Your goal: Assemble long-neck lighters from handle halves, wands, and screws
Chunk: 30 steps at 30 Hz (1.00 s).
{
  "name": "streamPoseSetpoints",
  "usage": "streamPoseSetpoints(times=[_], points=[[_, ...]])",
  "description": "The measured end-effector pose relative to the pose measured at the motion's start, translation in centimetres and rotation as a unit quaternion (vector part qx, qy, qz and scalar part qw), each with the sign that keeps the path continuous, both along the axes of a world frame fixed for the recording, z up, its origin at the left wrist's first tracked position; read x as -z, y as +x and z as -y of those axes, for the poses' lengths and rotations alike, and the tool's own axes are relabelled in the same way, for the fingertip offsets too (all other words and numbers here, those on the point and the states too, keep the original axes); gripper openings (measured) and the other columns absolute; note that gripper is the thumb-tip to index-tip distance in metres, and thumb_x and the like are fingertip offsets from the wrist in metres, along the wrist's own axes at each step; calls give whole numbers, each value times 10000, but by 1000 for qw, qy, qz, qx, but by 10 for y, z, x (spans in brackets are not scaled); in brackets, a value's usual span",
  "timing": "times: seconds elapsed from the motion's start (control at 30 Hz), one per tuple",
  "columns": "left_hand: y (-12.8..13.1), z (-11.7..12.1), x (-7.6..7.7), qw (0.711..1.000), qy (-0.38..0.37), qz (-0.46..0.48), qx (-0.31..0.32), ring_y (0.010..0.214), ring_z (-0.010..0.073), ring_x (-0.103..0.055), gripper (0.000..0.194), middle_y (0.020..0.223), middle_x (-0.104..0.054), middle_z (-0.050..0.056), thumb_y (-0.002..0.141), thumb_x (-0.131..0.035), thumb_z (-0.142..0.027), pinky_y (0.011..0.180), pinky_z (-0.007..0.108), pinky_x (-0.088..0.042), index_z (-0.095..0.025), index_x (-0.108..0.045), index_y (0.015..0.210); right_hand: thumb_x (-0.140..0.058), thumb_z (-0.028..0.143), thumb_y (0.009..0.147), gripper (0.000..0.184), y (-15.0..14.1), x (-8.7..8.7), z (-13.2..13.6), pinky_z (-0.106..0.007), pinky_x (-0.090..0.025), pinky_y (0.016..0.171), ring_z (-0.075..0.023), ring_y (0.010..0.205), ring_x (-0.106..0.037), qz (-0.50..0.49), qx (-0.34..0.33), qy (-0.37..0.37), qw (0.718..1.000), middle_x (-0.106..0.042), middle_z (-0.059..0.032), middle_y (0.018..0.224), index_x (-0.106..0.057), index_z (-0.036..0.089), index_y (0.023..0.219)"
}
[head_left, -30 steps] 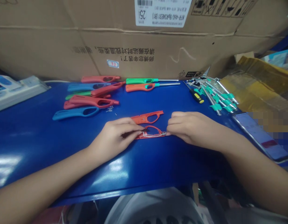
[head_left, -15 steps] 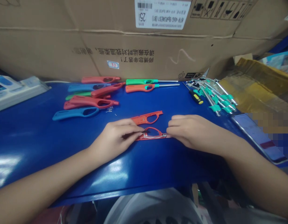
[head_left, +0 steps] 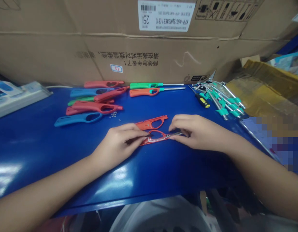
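Observation:
My left hand (head_left: 123,138) is closed, pinching the handle end of an orange-red lighter casing half (head_left: 145,142) that lies on the table. A thin white wire (head_left: 155,140) runs along the casing below its trigger loop. At the nozzle end, my right hand (head_left: 198,132) has thumb and fingers around a slim metal tube (head_left: 177,133), whose tip meets the casing. Its far part is hidden by the fingers. Just behind lies a second orange-red casing half (head_left: 147,124), inner side up, close to my left fingers.
Several coloured lighter handles (head_left: 78,118) lie at the left. Two lighters with metal tubes (head_left: 144,92) lie at the back. A screwdriver (head_left: 203,101), metal tubes with green collars (head_left: 222,112) and a phone (head_left: 257,135) are at the right. A cardboard box (head_left: 102,64) stands behind.
My right hand has raised and spread its fingers somewhat at the nozzle end, so the metal tube now shows between them. My left hand stays on the casing half.

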<state>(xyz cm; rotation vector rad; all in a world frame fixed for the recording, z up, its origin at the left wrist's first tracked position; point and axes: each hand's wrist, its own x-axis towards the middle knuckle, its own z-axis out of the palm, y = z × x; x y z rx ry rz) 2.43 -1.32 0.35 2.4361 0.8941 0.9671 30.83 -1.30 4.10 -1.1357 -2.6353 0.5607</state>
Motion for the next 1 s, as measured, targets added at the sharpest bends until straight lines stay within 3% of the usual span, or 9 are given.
streamPoseSetpoints(times=[0.2, 0.37, 0.47, 0.63, 0.8, 1.0], points=[[-3, 1, 3, 1000, 4, 11, 8, 783, 144, -734, 138, 916, -773, 64, 930, -707, -172, 741, 226, -586, -141, -798, 1029, -622, 184, 969, 95, -11, 8, -2, -246, -434, 699, -131, 772, -591, -90, -13, -6, 996, -672, -39, 905, -687, 170, 902], [-4, 2, 3, 1000, 1, 11, 7, 760, 129, -718, 142, 919, -768, 60, 930, -703, -158, 727, 217, -570, -136, -796, 1036, -687, 167, 902, 100, -20, 10, -5, -226, -363, 565, -87, 564, -460, -87, 68, -75, 991, -584, 26, 728, -658, 171, 806], [-5, 2, 3, 1000, 2, 14, 5, 757, 119, -713, 141, 924, -766, 57, 925, -705, -147, 728, 206, -562, -133, -795, 1033, -666, 127, 887, 137, -25, 6, -7, -226, -345, 575, -86, 561, -440, -56, 80, -95, 991, -551, 40, 699, -615, 174, 768], [-6, 1, 3, 1000, -1, 3, 5, 770, 117, -707, 135, 930, -761, 48, 931, -697, -152, 739, 207, -555, -147, -790, 1028, -606, 66, 893, 114, -30, -1, -11, -236, -380, 649, -117, 691, -535, -21, 45, -117, 992, -618, 8, 802, -644, 174, 884], [-7, 2, 3, 1000, -23, -7, -13, 703, 91, -668, 168, 960, -728, 45, 926, -704, -168, 671, 189, -542, -142, -773, 1076, -523, 58, 934, 240, -27, -3, -11, -246, -421, 748, -137, 842, -582, -17, -35, -108, 993, -654, -24, 985, -660, 190, 1080], [-8, -1, 3, 1000, -9, -22, 9, 875, 134, -710, 126, 974, -725, 45, 955, -670, -166, 832, 229, -565, -159, -786, 1001, -556, 123, 943, 169, -25, 7, -5, -240, -419, 687, -101, 725, -558, -55, -55, -52, 996, -669, -9, 1017, -664, 192, 1054]])
